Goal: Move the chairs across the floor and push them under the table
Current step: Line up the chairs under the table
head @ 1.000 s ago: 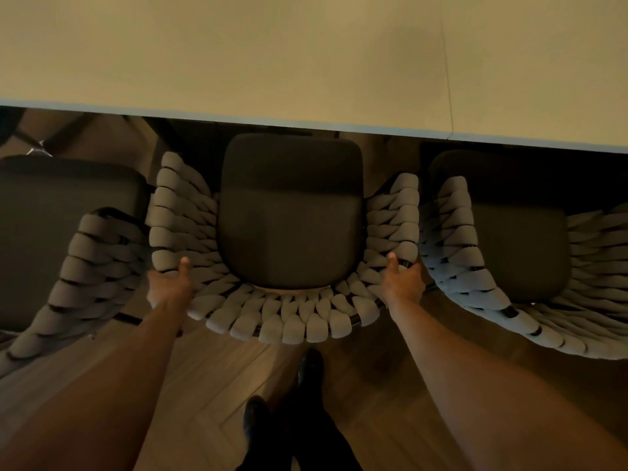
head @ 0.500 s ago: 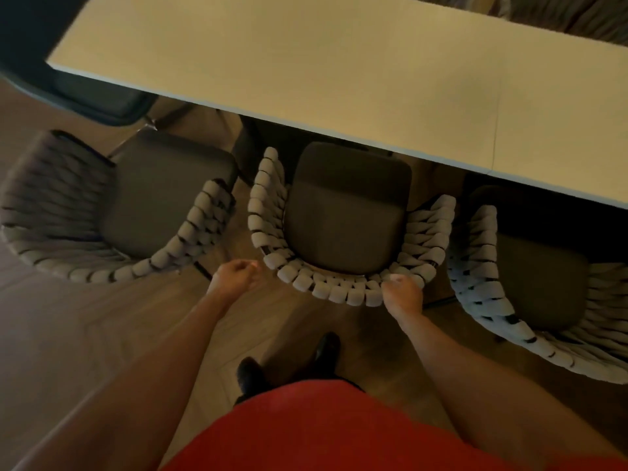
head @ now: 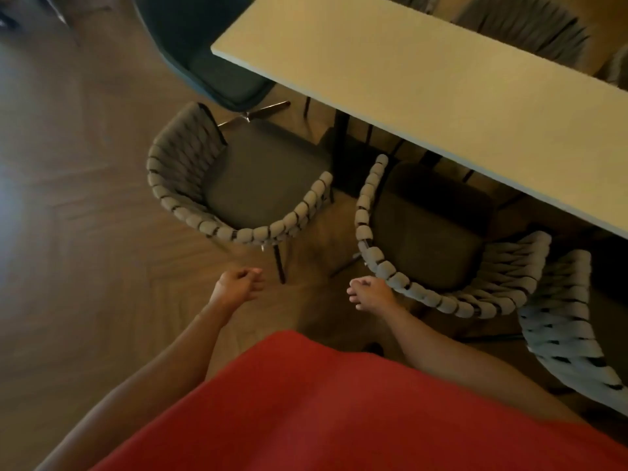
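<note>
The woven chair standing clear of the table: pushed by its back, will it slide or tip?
It will probably slide, since the woven chair stands on thin legs on a smooth wooden floor. Pushed high on the back, it might tilt forward. The woven straps look soft, so they may give slightly.

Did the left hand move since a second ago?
Yes. The left hand came off the middle chair and now hangs to its left.

left hand (head: 239,283): arm forward, fingers loosely curled, empty | right hand (head: 372,292): arm forward, fingers relaxed, empty
</note>
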{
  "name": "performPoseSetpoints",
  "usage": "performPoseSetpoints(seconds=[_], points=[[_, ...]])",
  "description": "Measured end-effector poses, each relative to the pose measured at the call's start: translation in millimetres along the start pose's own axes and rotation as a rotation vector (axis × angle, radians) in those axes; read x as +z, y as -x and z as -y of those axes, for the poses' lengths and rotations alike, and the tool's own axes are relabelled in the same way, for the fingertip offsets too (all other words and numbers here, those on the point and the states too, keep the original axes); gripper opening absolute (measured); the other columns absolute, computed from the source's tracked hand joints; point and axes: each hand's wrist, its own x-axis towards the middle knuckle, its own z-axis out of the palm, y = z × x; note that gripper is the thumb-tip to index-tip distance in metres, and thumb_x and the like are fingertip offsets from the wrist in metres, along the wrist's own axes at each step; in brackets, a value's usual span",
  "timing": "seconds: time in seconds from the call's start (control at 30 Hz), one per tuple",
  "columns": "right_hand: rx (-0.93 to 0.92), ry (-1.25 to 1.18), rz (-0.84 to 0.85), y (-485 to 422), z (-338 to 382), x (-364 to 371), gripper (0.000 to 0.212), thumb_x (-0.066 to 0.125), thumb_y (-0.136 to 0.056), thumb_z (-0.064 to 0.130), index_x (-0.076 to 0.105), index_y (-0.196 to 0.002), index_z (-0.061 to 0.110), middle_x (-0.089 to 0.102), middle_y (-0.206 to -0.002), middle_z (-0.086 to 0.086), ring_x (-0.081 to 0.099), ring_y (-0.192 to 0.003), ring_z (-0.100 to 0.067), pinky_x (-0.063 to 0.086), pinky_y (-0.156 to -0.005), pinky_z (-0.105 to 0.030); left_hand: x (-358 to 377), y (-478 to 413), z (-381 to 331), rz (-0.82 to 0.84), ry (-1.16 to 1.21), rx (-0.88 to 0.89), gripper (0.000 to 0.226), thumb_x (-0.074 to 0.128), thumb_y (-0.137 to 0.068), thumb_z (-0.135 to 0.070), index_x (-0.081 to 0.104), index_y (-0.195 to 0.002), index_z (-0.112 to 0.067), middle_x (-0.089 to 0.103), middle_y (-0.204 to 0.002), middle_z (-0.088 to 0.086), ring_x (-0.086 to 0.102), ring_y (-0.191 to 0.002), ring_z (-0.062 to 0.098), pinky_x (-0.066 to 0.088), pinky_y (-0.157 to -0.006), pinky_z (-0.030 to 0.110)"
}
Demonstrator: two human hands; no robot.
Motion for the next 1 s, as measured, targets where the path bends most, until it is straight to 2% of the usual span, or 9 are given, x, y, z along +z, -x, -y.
performPoseSetpoints(seconds=[0.17, 0.27, 0.47, 0.6, 0.67, 0.73, 0.8, 0.9, 1.0], points=[[-0.075, 0.046, 0.018, 9, 46, 94, 0.012, 0.060, -0.105, 0.030, 0.069, -0.104, 0.023, 0.078, -0.100, 0.002, 0.076, -0.094, -0.015, 0.065, -0.084, -0.038, -112, -2, 37, -0.153, 0.096, -0.027, 0.020, 0.061, -0.108, -0.028, 0.076, -0.111, -0.015, 0.081, -0.107, 0.004, 0.078, -0.100, 0.021, 0.064, -0.091, 0.040], [-0.093, 0.035, 0.021, 8, 74, 138, 0.013, 0.061, -0.106, 0.031, 0.071, -0.105, 0.023, 0.079, -0.101, 0.002, 0.076, -0.096, -0.016, 0.066, -0.084, -0.038, -161, -5, 46, -0.214, 0.148, -0.025, 0.022, 0.065, -0.106, -0.033, 0.077, -0.112, -0.016, 0.082, -0.103, -0.001, 0.079, -0.098, 0.018, 0.065, -0.090, 0.040], [-0.110, 0.069, 0.000, -4, 129, 183, 0.021, 0.060, -0.107, 0.034, 0.071, -0.120, 0.022, 0.077, -0.105, 0.003, 0.074, -0.098, -0.014, 0.066, -0.085, -0.037, -214, -26, 41, -0.238, 0.208, -0.010, 0.025, 0.064, -0.107, -0.033, 0.076, -0.116, -0.014, 0.081, -0.107, -0.001, 0.078, -0.099, 0.017, 0.064, -0.090, 0.040], [-0.098, 0.038, -0.067, -22, 155, 192, 0.025, 0.060, -0.108, 0.036, 0.070, -0.124, 0.020, 0.075, -0.108, 0.003, 0.072, -0.100, -0.013, 0.065, -0.084, -0.033, -236, -51, 27, -0.219, 0.190, -0.006, 0.025, 0.064, -0.106, -0.036, 0.077, -0.118, -0.018, 0.082, -0.107, -0.003, 0.079, -0.098, 0.014, 0.064, -0.085, 0.035], [-0.069, 0.015, -0.104, -40, 163, 195, 0.032, 0.059, -0.108, 0.038, 0.068, -0.130, 0.018, 0.073, -0.110, 0.002, 0.071, -0.100, -0.014, 0.064, -0.088, -0.035, -246, -65, 16, -0.213, 0.174, 0.005, 0.024, 0.065, -0.106, -0.037, 0.077, -0.116, -0.020, 0.082, -0.105, -0.005, 0.078, -0.098, 0.012, 0.064, -0.086, 0.035], [-0.014, -0.013, -0.143, -60, 169, 199, 0.043, 0.059, -0.106, 0.045, 0.062, -0.141, 0.019, 0.070, -0.119, -0.001, 0.070, -0.103, -0.018, 0.062, -0.096, -0.042, -256, -83, 3, -0.212, 0.146, 0.004, 0.023, 0.064, -0.106, -0.038, 0.077, -0.116, -0.021, 0.082, -0.104, -0.006, 0.078, -0.098, 0.010, 0.064, -0.088, 0.035], [0.068, -0.030, -0.200, -79, 177, 204, 0.059, 0.060, -0.103, 0.051, 0.050, -0.153, 0.021, 0.063, -0.137, -0.008, 0.067, -0.115, -0.028, 0.056, -0.104, -0.050, -267, -104, -12, -0.206, 0.105, 0.003, 0.024, 0.063, -0.107, -0.038, 0.077, -0.117, -0.021, 0.081, -0.105, -0.008, 0.078, -0.098, 0.008, 0.064, -0.088, 0.035], [0.145, -0.115, -0.291, -97, 195, 210, 0.068, 0.063, -0.104, 0.045, 0.035, -0.160, 0.018, 0.049, -0.154, -0.016, 0.055, -0.134, -0.041, 0.050, -0.107, -0.051, -283, -136, -39, -0.187, 0.016, 0.001, 0.024, 0.063, -0.106, -0.037, 0.077, -0.117, -0.021, 0.081, -0.106, -0.008, 0.077, -0.097, 0.008, 0.065, -0.088, 0.035], [0.214, -0.194, -0.371, -115, 215, 211, 0.072, 0.066, -0.104, 0.038, 0.031, -0.161, 0.012, 0.043, -0.160, -0.019, 0.050, -0.140, -0.043, 0.048, -0.108, -0.052, -299, -174, -71, -0.163, -0.096, -0.016, 0.022, 0.064, -0.106, -0.037, 0.077, -0.114, -0.022, 0.081, -0.105, -0.009, 0.077, -0.100, 0.011, 0.065, -0.089, 0.037]])
